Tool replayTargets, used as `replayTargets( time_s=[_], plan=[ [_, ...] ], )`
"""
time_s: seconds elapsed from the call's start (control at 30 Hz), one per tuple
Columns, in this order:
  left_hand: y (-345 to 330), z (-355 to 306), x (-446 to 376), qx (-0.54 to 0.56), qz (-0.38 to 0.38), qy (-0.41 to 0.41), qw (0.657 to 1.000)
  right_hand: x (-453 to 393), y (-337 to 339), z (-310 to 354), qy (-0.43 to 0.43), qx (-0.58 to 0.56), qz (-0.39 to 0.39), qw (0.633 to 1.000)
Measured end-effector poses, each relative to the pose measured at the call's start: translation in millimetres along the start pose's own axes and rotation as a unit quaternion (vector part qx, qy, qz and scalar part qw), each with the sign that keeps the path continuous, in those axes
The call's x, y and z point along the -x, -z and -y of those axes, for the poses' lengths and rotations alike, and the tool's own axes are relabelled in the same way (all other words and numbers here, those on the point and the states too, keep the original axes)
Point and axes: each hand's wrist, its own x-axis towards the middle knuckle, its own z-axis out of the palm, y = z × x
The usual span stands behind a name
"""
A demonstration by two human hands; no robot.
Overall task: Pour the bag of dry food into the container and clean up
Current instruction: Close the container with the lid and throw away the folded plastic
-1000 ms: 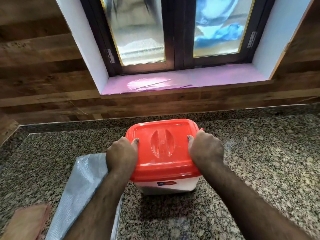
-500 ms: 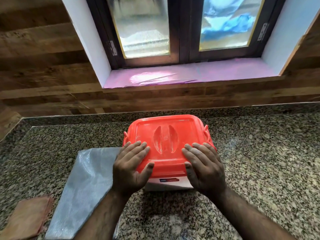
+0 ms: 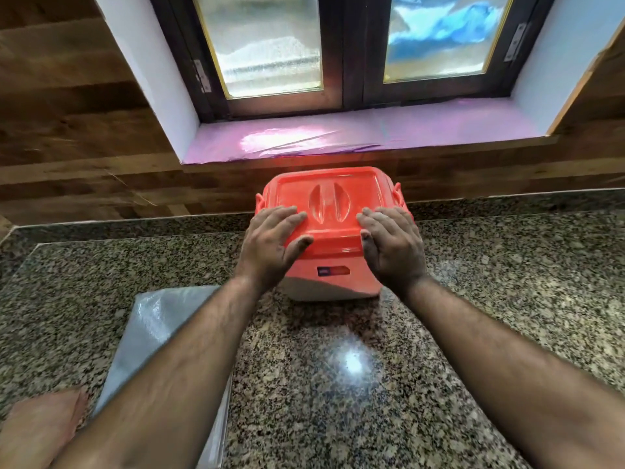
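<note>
Now your left hand (image 3: 270, 245) and right hand (image 3: 394, 245) rest flat, fingers spread, on the container's red lid (image 3: 329, 201).

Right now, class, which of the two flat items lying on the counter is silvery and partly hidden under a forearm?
The empty silver bag, under the left forearm; the brownish cloth lies at the corner.

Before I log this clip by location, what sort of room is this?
Most likely a home kitchen: a speckled granite counter runs under a frosted window, and both hands rest on the red lid of a food container standing on it.
</note>
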Motion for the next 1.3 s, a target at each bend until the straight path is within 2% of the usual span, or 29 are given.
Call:
replayTargets(
  time_s=[0.1,0.2,0.33,0.5,0.57,0.67,0.83,0.9,1.0,1.07,1.2,1.3],
  plan=[
    [-2,10,-34,0.005,0.085,0.061,0.994,-23,-10,-9,-0.028,0.022,0.065,0.997],
    [0,15,-52,-0.011,0.138,0.078,0.987,-37,-15,-17,-0.042,0.046,0.127,0.99],
    [6,7,-51,-0.018,0.166,0.107,0.98,-35,-13,-19,-0.033,0.059,0.161,0.985],
    [6,-14,-42,-0.013,0.155,0.161,0.975,-28,-7,3,-0.099,0.084,0.214,0.968],
    [5,-27,-21,0.046,0.134,0.193,0.971,-9,-7,20,-0.089,0.096,0.227,0.965],
    [5,-41,35,0.123,0.114,0.204,0.964,34,-12,54,-0.032,0.055,0.233,0.97],
    [9,-19,145,0.165,0.159,0.284,0.931,99,-46,126,0.033,-0.013,0.295,0.955],
    [20,3,183,0.137,0.159,0.332,0.92,115,-61,158,-0.01,-0.074,0.347,0.935],
    [45,50,232,0.099,0.122,0.444,0.882,123,-78,207,-0.147,-0.183,0.481,0.845],
    [65,82,256,0.08,0.092,0.502,0.857,124,-89,235,-0.187,-0.194,0.534,0.801],
    [102,154,290,0.036,0.066,0.563,0.823,111,-106,276,-0.251,-0.224,0.537,0.773],
    [113,213,308,0.022,0.112,0.571,0.813,99,-127,296,-0.36,-0.228,0.516,0.743]
  ],
)
